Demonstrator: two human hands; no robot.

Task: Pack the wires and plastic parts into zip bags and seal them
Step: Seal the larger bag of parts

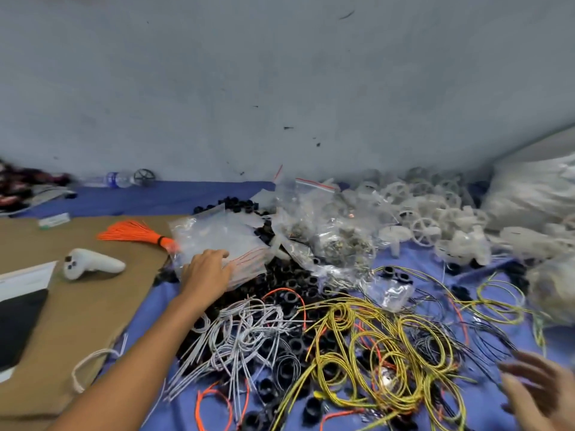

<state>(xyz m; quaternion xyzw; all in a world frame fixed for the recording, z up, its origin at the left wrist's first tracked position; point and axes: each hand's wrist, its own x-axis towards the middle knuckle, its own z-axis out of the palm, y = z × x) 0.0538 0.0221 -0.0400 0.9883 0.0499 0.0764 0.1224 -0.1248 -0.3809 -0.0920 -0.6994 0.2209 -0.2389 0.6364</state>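
Soft, even light, rather dim and bluish; shadows are faint. The wide lens bends the wall (280,73) at the edges, and the right hand (538,390) is motion-blurred.

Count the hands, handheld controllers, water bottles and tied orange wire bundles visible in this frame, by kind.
Bare hands: 2, left hand and right hand
White plastic handheld controller: 1
Clear plastic water bottle: 1
Tied bundle of orange wires: 1
Total: 5

Bare brown cardboard sheet (93,321) at lower left offers passage; tangled yellow wire coils (382,353) and piled black plastic rings (289,272) clog the centre.
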